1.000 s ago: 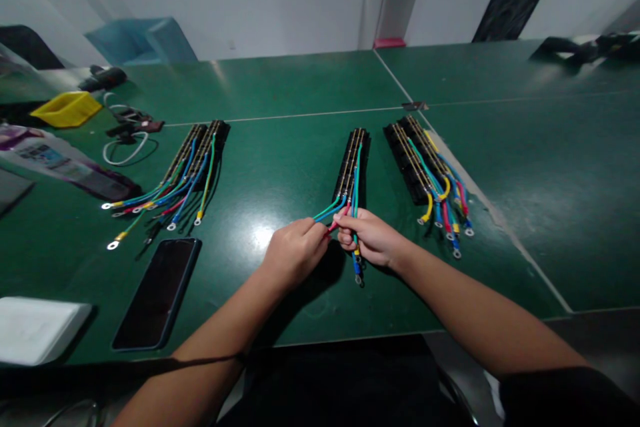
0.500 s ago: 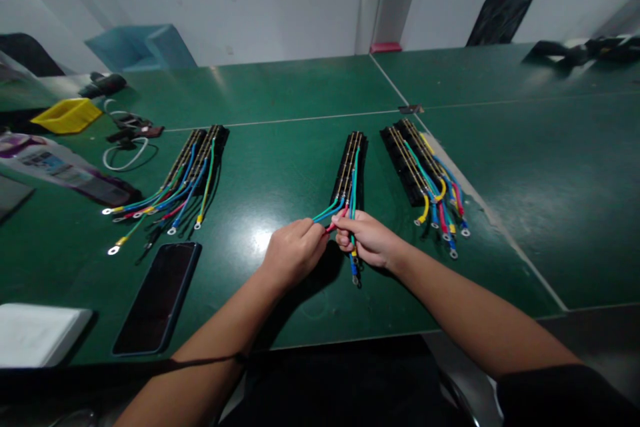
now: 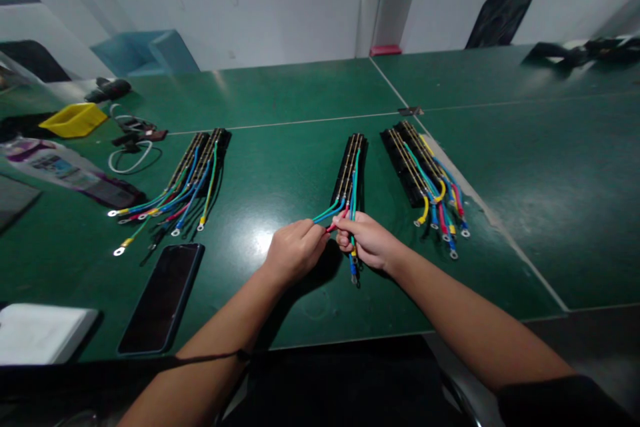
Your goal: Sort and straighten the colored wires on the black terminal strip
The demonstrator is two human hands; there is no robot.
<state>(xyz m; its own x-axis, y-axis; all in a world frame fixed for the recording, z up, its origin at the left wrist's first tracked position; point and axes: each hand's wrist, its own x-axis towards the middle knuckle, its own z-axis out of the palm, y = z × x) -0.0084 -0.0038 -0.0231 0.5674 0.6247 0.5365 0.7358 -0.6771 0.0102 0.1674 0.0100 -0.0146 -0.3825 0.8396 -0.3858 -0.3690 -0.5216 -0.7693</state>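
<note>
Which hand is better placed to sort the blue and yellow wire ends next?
Likely the right hand: the blue and yellow ends hang below its fist, while the left hand pinches the green and blue wires.

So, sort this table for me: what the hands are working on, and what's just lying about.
In hand: left hand, right hand, both gripping the coloured wires of the middle terminal strip.
Lying about: left strips, right strips, phone, yellow tray, white cable.

black terminal strip (image 3: 353, 159) lies flat, pointing away, coloured wires (image 3: 331, 208) trailing from its near end.
</note>
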